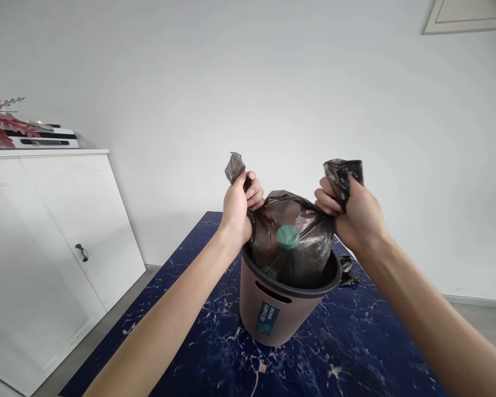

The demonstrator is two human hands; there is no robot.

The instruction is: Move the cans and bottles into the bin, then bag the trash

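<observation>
A thin black garbage bag (310,234) bulges up out of a pinkish-beige garbage bin (248,300) with a dark rim. Something round and green (287,236) shows through the plastic; its kind is unclear. My left hand (242,207) is closed round one gathered corner of the bag, left of the bin and above its rim. On the other side, my right hand (351,207) grips the opposite corner at about the same height. Bunched plastic sticks up from both fists, and the bag is pulled taut between them.
The bin stands on a dark blue marbled table (215,347). Another crumpled piece of black plastic (348,270) lies behind the bin at its right. A white cabinet (58,242) stands at the left, bearing a pink plant (4,113) and a white device (49,139). A pale wall rises behind.
</observation>
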